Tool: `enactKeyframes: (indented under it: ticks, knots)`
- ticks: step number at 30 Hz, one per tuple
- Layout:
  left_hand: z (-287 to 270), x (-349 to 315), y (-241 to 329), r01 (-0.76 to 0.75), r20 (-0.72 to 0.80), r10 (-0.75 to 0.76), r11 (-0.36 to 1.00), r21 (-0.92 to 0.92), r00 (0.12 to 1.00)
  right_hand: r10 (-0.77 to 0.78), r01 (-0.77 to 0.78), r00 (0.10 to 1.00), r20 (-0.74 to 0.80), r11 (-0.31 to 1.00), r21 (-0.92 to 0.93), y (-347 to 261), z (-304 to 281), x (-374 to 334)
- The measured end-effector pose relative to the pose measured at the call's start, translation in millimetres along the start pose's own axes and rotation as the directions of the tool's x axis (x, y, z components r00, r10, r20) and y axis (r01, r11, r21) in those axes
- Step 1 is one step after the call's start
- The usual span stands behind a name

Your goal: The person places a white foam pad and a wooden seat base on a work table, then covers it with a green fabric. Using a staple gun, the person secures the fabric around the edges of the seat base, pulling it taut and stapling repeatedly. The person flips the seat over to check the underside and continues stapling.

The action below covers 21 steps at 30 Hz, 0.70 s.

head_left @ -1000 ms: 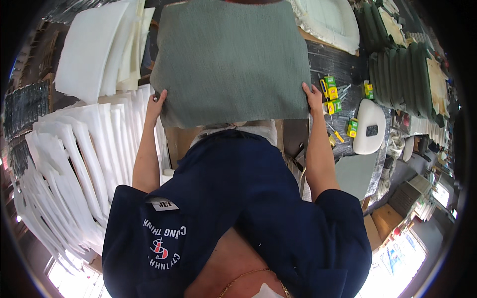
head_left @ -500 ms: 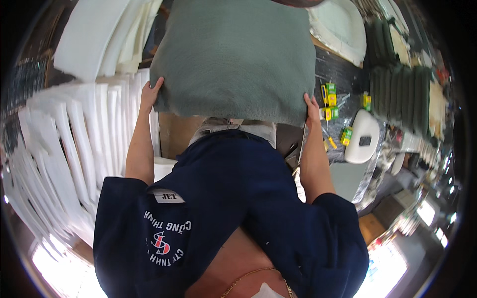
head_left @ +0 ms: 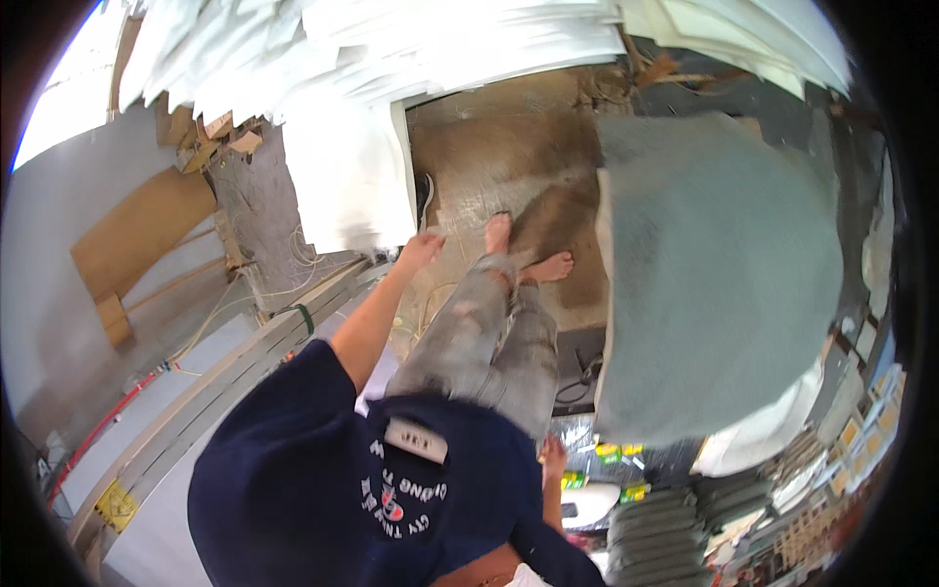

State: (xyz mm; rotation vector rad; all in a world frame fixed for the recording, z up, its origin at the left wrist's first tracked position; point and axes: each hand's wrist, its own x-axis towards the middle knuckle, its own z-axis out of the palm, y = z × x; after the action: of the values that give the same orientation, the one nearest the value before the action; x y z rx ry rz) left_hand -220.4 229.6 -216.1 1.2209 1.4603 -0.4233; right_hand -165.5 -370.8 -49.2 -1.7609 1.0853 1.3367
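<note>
My left hand (head_left: 423,251) hangs empty over the floor beside the lower corner of a white foam-like sheet (head_left: 347,176), its fingers slightly apart and a little blurred. I cannot make out any contact with the sheet. The large grey-green padded piece (head_left: 719,284) lies on the worktable to my right, with a pale edge facing me. Low at my right side, my right hand (head_left: 554,458) is near the table's edge, apart from the padded piece. Its fingers are small and smeared, so their pose is unclear.
Many white sheets (head_left: 450,44) are stacked ahead. Brown board (head_left: 499,127) lies under my bare feet. A long rail frame (head_left: 196,421) runs along my left. Yellow-green packets (head_left: 608,453), a white rounded pad (head_left: 590,504) and stacked dark green pads (head_left: 655,533) are at the lower right.
Both hands have let go of the grey-green padded piece, which now lies at my right. My view and body have turned left toward the white sheets; my left arm reaches forward.
</note>
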Motion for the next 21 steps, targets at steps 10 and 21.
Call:
enactKeyframes:
  ticks: [10,21]
  knots:
    - [22.0,331.9,-110.6,-0.049,-0.269,0.011,0.990,-0.136,0.963,0.039,-0.046,0.997,-0.062,0.992,-0.115,-31.9,26.9,63.1]
    - [-150.5,346.2,-202.4,-0.054,-0.672,0.229,0.961,0.271,0.704,0.074,-0.084,0.995,-0.065,0.982,-0.170,-0.4,199.9,90.2]
